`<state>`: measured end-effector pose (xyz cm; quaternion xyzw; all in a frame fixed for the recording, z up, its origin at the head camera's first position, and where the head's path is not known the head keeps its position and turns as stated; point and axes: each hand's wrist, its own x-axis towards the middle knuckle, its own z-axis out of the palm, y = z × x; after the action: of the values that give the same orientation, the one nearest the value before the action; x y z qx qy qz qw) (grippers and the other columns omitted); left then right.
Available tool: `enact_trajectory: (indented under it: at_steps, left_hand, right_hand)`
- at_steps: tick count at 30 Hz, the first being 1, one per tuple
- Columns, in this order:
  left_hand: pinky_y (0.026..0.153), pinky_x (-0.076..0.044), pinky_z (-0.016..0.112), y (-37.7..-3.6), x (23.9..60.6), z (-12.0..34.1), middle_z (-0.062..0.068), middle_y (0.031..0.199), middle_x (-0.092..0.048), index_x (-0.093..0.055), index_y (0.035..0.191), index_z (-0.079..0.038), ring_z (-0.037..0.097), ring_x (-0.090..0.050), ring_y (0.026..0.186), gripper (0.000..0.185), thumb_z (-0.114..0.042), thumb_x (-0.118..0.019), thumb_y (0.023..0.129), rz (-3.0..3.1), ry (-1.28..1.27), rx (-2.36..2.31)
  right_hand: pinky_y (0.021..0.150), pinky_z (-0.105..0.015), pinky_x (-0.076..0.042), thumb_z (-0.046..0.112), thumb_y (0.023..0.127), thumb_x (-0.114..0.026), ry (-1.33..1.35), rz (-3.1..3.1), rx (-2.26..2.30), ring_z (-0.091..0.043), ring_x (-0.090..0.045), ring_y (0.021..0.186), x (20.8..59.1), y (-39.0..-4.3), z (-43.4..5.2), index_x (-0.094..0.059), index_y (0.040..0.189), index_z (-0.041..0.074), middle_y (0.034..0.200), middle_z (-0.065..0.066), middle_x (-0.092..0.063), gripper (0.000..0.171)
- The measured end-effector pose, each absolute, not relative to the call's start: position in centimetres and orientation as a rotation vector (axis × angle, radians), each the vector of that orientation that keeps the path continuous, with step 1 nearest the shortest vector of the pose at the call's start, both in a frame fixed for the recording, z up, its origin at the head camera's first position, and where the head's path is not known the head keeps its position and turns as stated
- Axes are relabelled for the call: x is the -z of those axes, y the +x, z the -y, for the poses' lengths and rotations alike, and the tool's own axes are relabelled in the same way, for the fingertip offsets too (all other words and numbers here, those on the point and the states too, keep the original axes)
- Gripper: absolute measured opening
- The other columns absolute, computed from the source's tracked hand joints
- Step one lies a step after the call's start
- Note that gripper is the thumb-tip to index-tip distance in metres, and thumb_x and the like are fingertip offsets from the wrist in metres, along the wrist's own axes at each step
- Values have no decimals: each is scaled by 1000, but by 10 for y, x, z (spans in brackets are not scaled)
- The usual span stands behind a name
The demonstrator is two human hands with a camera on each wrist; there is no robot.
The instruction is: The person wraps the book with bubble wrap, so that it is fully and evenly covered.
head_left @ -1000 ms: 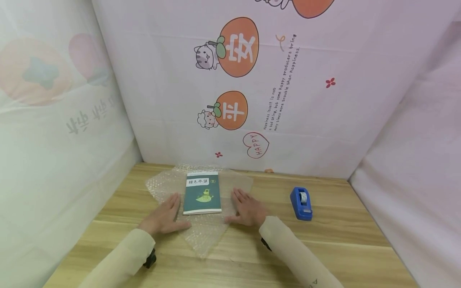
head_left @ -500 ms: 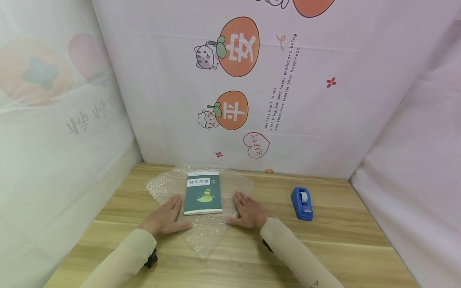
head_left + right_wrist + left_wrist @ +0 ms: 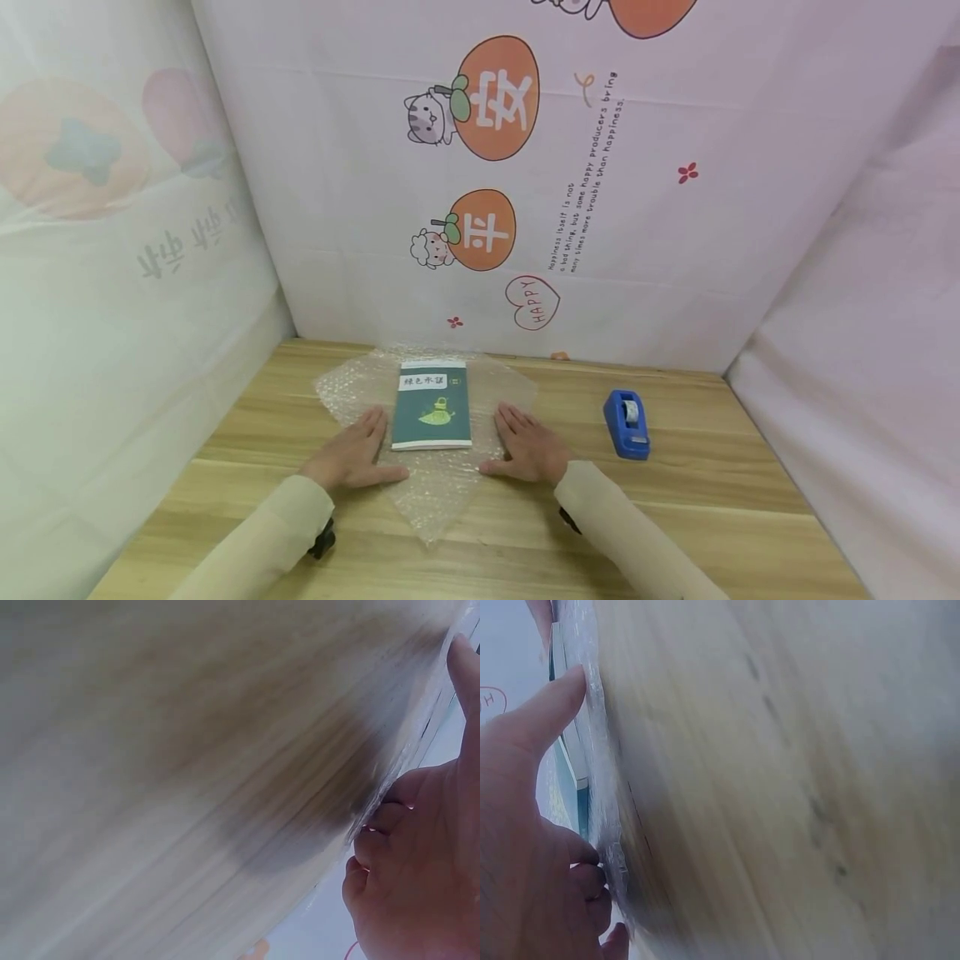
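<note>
bubble wrap (image 3: 431, 500) is pressed by left hand (image 3: 352, 454) and right hand (image 3: 528, 447), set apart, fingers extended, presumably so it lies flat beneath the green booklet (image 3: 432, 408)

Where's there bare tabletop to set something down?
Most open: the table right of the right sleeve, in front of the blue tape dispenser. A smaller patch lies between right sleeve and left sleeve, this side of the bubble wrap. Crowded: the booklet lies on the bubble wrap, with left hand and right hand flanking it.
</note>
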<state>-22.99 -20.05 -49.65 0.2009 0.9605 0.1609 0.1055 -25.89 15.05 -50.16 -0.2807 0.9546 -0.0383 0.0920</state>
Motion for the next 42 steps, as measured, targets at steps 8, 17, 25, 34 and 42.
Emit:
enact_trajectory:
  at_steps: [8, 17, 25, 34, 42]
  left_hand:
    - [133, -21, 60, -237, 508, 190, 33, 172, -16, -23, 162, 12, 48, -17, 162, 122, -81, -57, 90, -2852, 630, -439]
    - [132, -26, 59, -232, 494, 166, 34, 171, -19, -26, 161, 13, 48, -21, 162, 115, -71, -64, 93, -2825, 640, -407]
    - [133, -26, 56, -233, 493, 146, 30, 173, -18, -25, 163, 11, 44, -20, 163, 114, -73, -62, 93, -2820, 652, -392]
    - [133, -25, 55, -236, 494, 131, 26, 175, -17, -24, 164, 7, 41, -19, 164, 114, -75, -60, 93, -2812, 639, -369]
    - [134, -25, 52, -240, 494, 119, 25, 175, -18, -24, 164, 7, 40, -20, 164, 115, -75, -61, 93, -2812, 649, -365]
  right_hand:
    - [134, -48, -25, 75, 97, -54, -771, -2826, 141, -36, -23, 164, 498, -251, -164, -26, 165, -4, 175, -23, -23, 108]
    - [134, -50, -25, 76, 96, -54, -699, -2812, 183, -37, -20, 165, 498, -243, -183, -25, 166, -3, 176, -22, -21, 109]
    - [134, -52, -26, 75, 96, -55, -661, -2824, 202, -38, -21, 164, 497, -238, -202, -26, 165, -3, 175, -22, -22, 109]
    - [133, -55, -26, 76, 96, -54, -649, -2831, 197, -39, -21, 164, 498, -236, -221, -25, 166, -1, 176, -21, -21, 109]
    - [133, -54, -26, 79, 96, -50, -642, -2837, 151, -39, -20, 164, 499, -237, -234, -24, 167, 0, 176, -20, -19, 110]
